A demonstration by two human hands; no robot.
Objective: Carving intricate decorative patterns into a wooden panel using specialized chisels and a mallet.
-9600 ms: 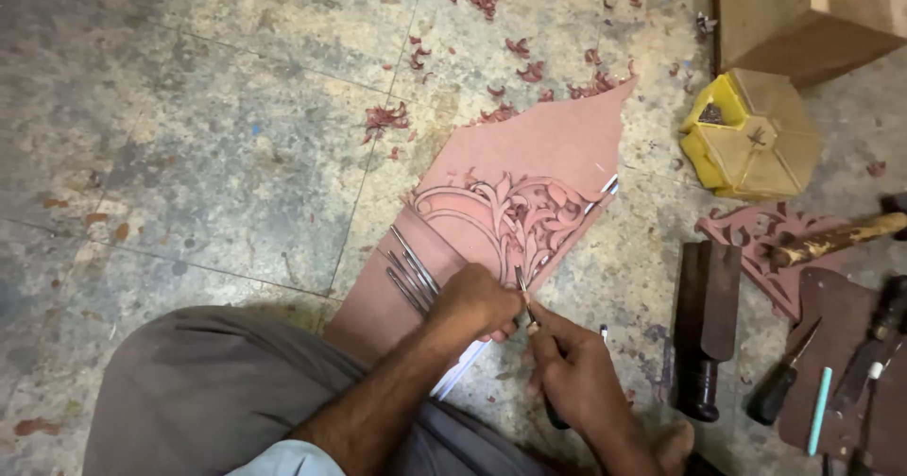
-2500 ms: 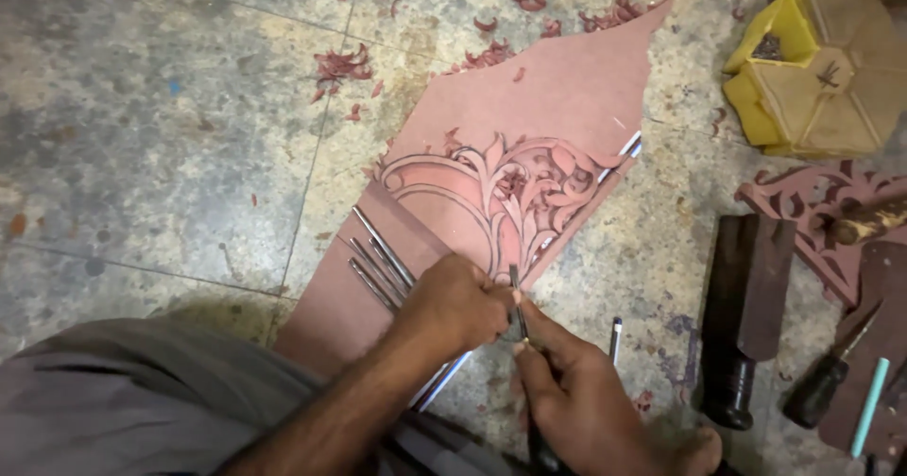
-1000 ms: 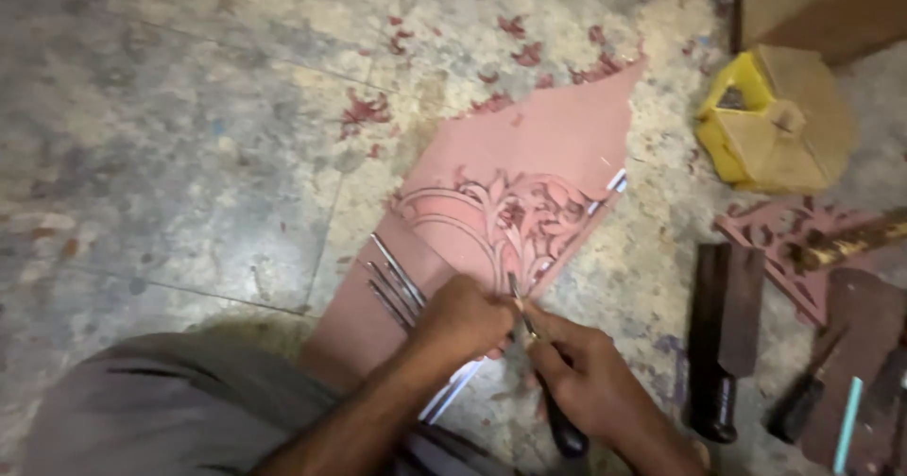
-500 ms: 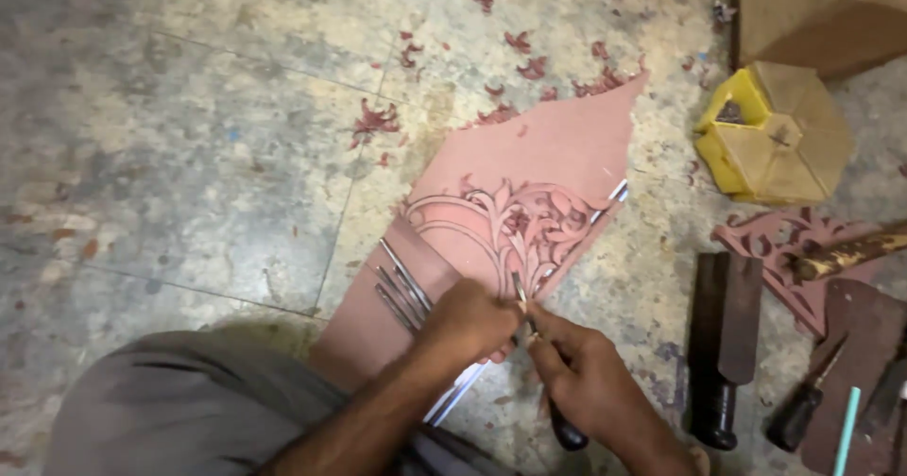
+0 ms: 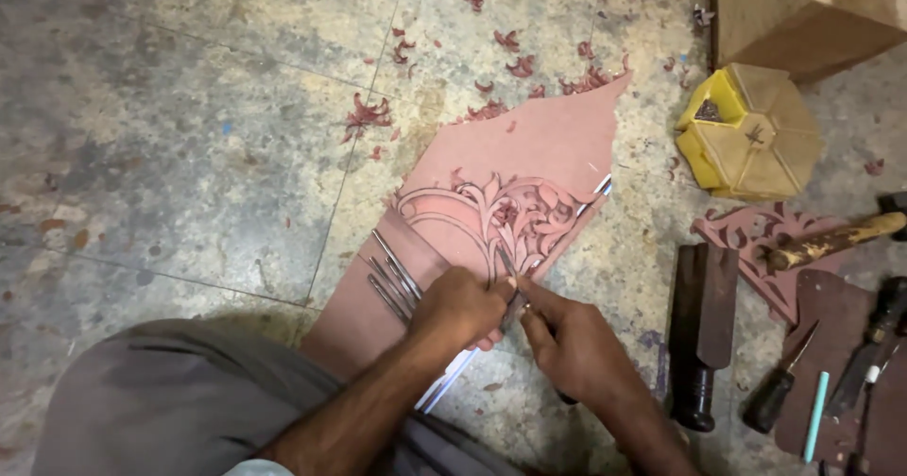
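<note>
A reddish wooden panel [image 5: 548, 150] with a carved floral pattern [image 5: 501, 216] lies on the floor. Both hands grip one thin carving chisel [image 5: 507, 266] whose tip rests on the carving's lower edge. My left hand [image 5: 458, 308] wraps the blade low down, resting on the panel. My right hand [image 5: 576, 348] holds the handle end just behind it. Three spare metal chisels [image 5: 392, 273] lie on the panel beside my left hand.
A yellow hexagonal box [image 5: 746, 131] and a wooden block [image 5: 794, 8] sit at the upper right. A dark knife-like tool [image 5: 701, 330], a mallet [image 5: 831, 240], a carved offcut [image 5: 756, 235] and small tools [image 5: 779, 391] lie to the right. Red shavings [image 5: 368, 115] litter the stone floor. My knee [image 5: 161, 400] is at the lower left.
The hands and chisel stay at the carving's lower edge, with only small shifts of the chisel tip. The view has moved slightly.
</note>
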